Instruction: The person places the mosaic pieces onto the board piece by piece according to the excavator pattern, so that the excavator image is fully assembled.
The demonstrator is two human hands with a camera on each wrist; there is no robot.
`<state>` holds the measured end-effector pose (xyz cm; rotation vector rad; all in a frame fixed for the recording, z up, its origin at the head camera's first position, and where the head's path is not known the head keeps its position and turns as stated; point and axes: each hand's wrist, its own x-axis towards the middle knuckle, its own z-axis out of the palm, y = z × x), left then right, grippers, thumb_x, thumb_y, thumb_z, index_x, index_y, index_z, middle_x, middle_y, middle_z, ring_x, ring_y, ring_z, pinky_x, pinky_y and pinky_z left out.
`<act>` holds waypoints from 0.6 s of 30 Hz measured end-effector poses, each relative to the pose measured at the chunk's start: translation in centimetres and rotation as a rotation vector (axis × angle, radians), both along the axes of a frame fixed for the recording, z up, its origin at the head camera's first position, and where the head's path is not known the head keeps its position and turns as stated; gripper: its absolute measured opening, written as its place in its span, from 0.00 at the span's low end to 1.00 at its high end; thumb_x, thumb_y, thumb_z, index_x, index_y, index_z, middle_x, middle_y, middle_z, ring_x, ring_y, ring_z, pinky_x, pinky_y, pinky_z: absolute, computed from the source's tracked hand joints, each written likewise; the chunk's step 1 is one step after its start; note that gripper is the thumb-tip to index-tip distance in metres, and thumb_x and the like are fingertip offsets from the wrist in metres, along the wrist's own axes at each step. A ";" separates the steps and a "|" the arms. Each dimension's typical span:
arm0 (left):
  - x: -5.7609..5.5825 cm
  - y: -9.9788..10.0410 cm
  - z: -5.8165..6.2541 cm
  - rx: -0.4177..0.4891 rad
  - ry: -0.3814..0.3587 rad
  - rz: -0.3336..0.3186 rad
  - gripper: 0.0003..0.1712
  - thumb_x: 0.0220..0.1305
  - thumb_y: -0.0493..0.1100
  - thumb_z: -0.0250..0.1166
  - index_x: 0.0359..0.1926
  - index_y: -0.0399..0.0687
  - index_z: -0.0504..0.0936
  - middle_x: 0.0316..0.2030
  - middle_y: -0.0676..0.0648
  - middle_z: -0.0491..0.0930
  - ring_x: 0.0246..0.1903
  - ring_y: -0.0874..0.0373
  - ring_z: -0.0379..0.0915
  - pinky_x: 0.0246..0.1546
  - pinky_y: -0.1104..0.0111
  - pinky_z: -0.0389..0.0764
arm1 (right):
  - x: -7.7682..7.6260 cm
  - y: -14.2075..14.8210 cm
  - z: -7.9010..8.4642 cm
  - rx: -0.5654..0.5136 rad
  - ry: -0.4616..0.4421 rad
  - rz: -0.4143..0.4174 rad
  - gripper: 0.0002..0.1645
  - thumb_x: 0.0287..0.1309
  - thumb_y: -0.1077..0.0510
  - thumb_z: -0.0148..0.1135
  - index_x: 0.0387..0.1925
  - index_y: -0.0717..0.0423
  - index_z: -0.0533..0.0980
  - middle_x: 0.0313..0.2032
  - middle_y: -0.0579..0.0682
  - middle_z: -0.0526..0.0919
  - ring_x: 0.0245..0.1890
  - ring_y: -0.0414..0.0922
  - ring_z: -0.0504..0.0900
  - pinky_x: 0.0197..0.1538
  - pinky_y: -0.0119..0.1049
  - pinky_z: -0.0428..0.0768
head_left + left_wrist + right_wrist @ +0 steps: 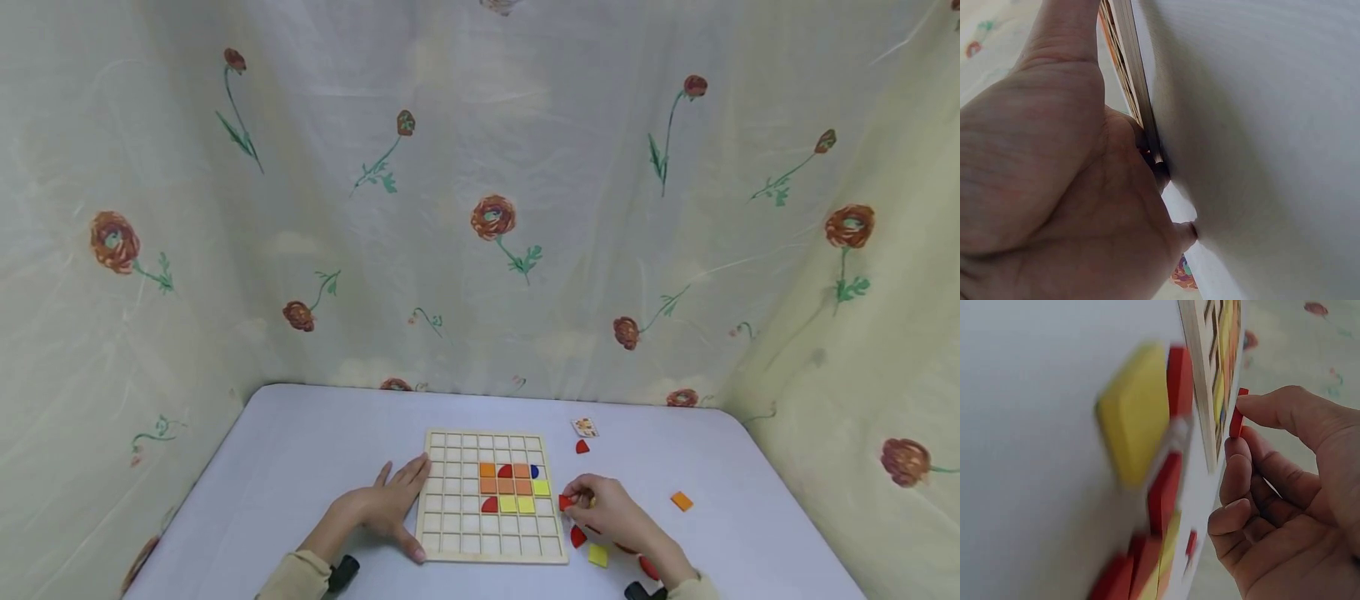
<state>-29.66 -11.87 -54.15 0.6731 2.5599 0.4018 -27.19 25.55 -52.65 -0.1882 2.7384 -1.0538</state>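
Note:
A wooden grid board lies on the white table, holding orange squares, yellow squares, red quarter-round tiles and a small blue rounded piece. Along the board's left edge my left hand rests with fingers and thumb spread; its wrist view shows the palm beside the board's side. Just off the right edge, my right hand pinches a red tile between thumb and fingers. The tile's full shape is partly covered by the fingers.
Loose pieces lie right of the board: a red quarter-round, a yellow square, an orange square and another red piece. A small patterned card sits farther back. Flowered curtain surrounds the table's back and sides.

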 end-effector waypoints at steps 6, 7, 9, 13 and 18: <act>0.1 0.2 0.4 -0.005 -0.005 -0.017 0.86 0.27 0.80 0.69 0.76 0.42 0.33 0.77 0.42 0.30 0.76 0.48 0.26 0.72 0.42 0.32 | -0.4 -2.3 -0.3 -0.010 -0.032 0.123 0.11 0.55 0.58 0.68 0.39 0.54 0.79 0.30 0.45 0.79 0.29 0.40 0.74 0.28 0.28 0.73; 0.1 0.3 0.5 -0.004 -0.006 -0.018 0.86 0.27 0.80 0.69 0.76 0.42 0.33 0.77 0.42 0.31 0.76 0.47 0.27 0.72 0.41 0.32 | -0.6 -2.4 -0.3 -0.009 -0.034 0.127 0.10 0.55 0.58 0.68 0.39 0.55 0.78 0.30 0.45 0.78 0.29 0.40 0.73 0.28 0.28 0.72; 0.1 0.3 0.5 0.002 -0.008 -0.018 0.86 0.27 0.81 0.68 0.76 0.42 0.33 0.77 0.42 0.30 0.76 0.48 0.26 0.72 0.41 0.32 | -0.9 -2.7 -0.2 -0.006 -0.037 0.129 0.09 0.54 0.60 0.68 0.38 0.55 0.78 0.29 0.45 0.78 0.30 0.41 0.73 0.28 0.28 0.72; 0.0 0.1 0.1 0.022 -0.002 -0.018 0.87 0.26 0.81 0.68 0.76 0.42 0.32 0.77 0.41 0.30 0.76 0.48 0.25 0.72 0.41 0.31 | -1.3 -2.8 0.0 0.005 -0.041 0.146 0.07 0.55 0.62 0.67 0.37 0.55 0.78 0.30 0.45 0.78 0.30 0.41 0.73 0.29 0.29 0.72; 0.0 0.0 0.0 0.021 0.006 -0.018 0.87 0.26 0.81 0.68 0.76 0.41 0.33 0.77 0.41 0.30 0.76 0.47 0.26 0.72 0.41 0.31 | -1.4 -2.9 0.0 0.010 -0.041 0.156 0.06 0.56 0.61 0.67 0.36 0.53 0.80 0.34 0.45 0.80 0.33 0.42 0.74 0.33 0.31 0.76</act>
